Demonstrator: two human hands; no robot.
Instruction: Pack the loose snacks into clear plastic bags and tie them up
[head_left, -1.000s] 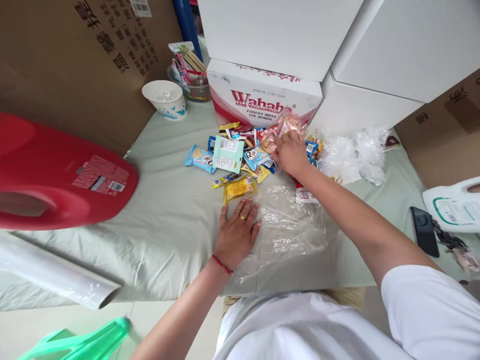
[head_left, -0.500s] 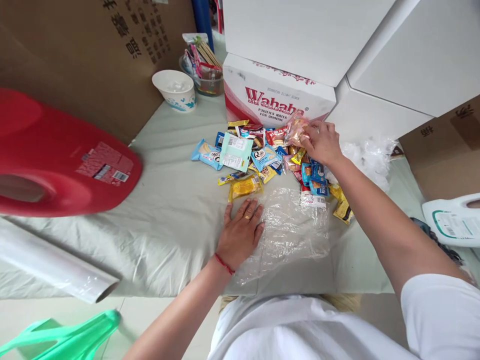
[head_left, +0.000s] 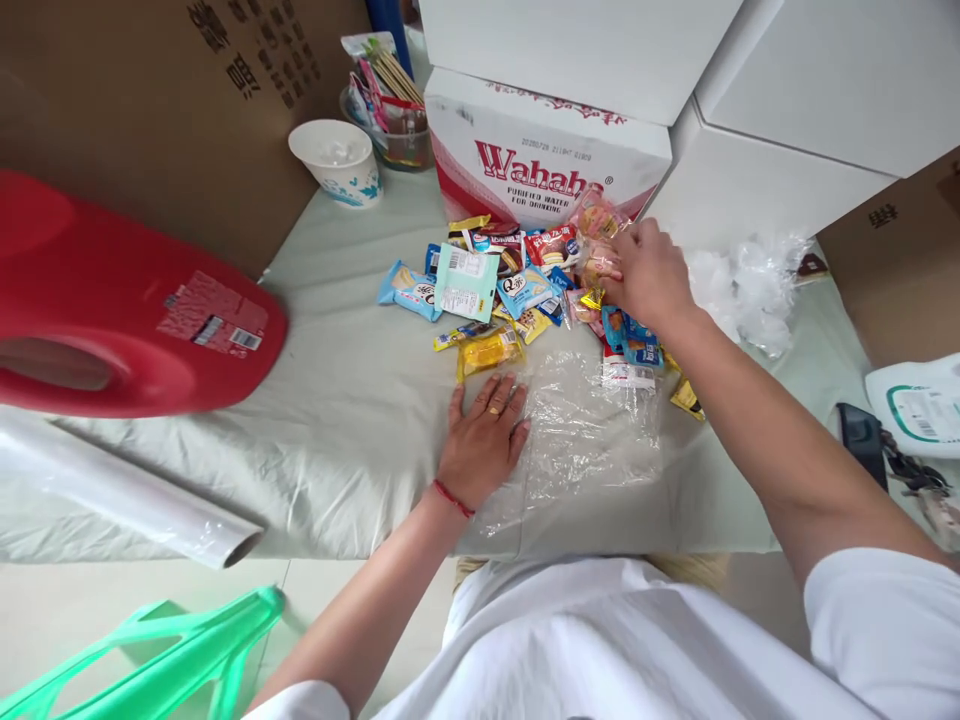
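The left hand (head_left: 484, 440) lies flat, fingers spread, pinning the near-left edge of the clear plastic sheet (head_left: 581, 445) to the bench (head_left: 337, 400). The right hand (head_left: 649, 275) pinches a pink snack packet (head_left: 598, 262) in the snack pile (head_left: 517, 290), just beyond the sheet's far edge.

Snacks (head_left: 525, 290) behind film (head_left: 585, 440) (box (head_left: 540, 160) beyond)

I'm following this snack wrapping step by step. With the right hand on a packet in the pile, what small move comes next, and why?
Probably the right hand should carry the pinkish packet it touches back onto the clear plastic sheet. The left hand lies flat on the sheet's edge, pinning it, and nothing lies on its middle, while the snack pile sits just beyond it.
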